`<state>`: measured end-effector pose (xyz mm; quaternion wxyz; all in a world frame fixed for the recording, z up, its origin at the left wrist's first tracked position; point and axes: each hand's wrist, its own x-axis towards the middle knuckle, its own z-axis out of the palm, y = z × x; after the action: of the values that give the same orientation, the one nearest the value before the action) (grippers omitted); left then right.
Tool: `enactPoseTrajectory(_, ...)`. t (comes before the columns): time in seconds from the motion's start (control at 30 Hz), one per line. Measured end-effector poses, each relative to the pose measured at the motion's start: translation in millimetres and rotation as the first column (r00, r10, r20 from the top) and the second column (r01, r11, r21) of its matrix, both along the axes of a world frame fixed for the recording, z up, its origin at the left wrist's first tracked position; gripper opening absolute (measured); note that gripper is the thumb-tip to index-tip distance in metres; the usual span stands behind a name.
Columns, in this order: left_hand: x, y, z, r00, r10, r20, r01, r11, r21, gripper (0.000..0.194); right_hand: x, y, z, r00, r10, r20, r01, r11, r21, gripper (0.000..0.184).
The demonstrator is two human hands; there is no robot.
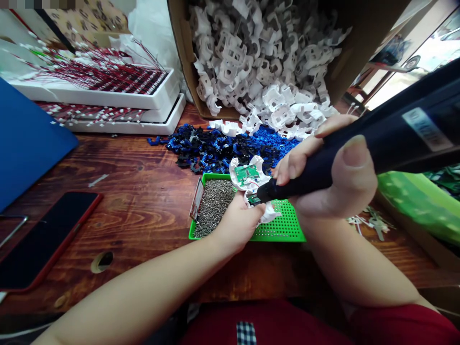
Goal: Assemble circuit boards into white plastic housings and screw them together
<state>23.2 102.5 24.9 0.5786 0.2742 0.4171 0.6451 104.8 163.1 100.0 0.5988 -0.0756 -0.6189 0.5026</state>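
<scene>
My right hand [338,177] is wrapped round a dark electric screwdriver [388,129], which slants down to the left. Its tip meets a white plastic housing [237,167] that my left hand [240,220] grips from the near side. Inside the housing sits a green circuit board [247,174], and a second small green piece shows right at the tool's tip. Both lie over a green tray [287,218]; its left part is filled with small metal screws [213,206], its right part is a plate full of holes. Whether a screw is at the tip is hidden.
Behind the tray lies a heap of blue and black plastic parts [215,146]. A cardboard box [183,62] of white housings spills forward. White foam trays [158,98] with red wires stand at back left. A phone [46,235] lies on the left.
</scene>
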Motion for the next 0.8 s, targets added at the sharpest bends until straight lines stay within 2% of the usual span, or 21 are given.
enactPoseTrajectory(0.3, 2, -1, 4.8, 0.999, 0.026, -0.021, -0.026, 1.000, -0.002, 0.044, -8, -12, 0.2, 0.995, -0.096, -0.036, 0.091, 0.990, -0.112, 0.025)
enactPoseTrajectory(0.43, 2, -1, 2.0, 0.998, 0.044, -0.043, -0.046, 0.998, -0.048, 0.042, -6, -7, -4.6, 0.998, -0.058, -0.035, 0.054, 0.995, -0.084, 0.025)
enactPoseTrajectory(0.57, 1, -1, -1.1, 1.000, 0.015, -0.016, -0.016, 0.999, -0.042, 0.038, -4, -4, -9.6, 0.998, -0.016, -0.060, 0.013, 0.998, -0.058, 0.023)
enactPoseTrajectory(0.7, 0, 0, -1.9, 1.000, 0.010, 0.016, -0.009, 0.998, -0.068, 0.042, -2, -3, -6.9, 0.993, -0.036, -0.109, 0.028, 0.997, -0.076, 0.025)
enactPoseTrajectory(0.8, -1, 1, -3.1, 0.998, 0.056, 0.031, -0.052, 0.994, -0.095, 0.040, 7, 3, -4.2, 0.985, -0.116, -0.128, 0.110, 0.993, -0.049, 0.025)
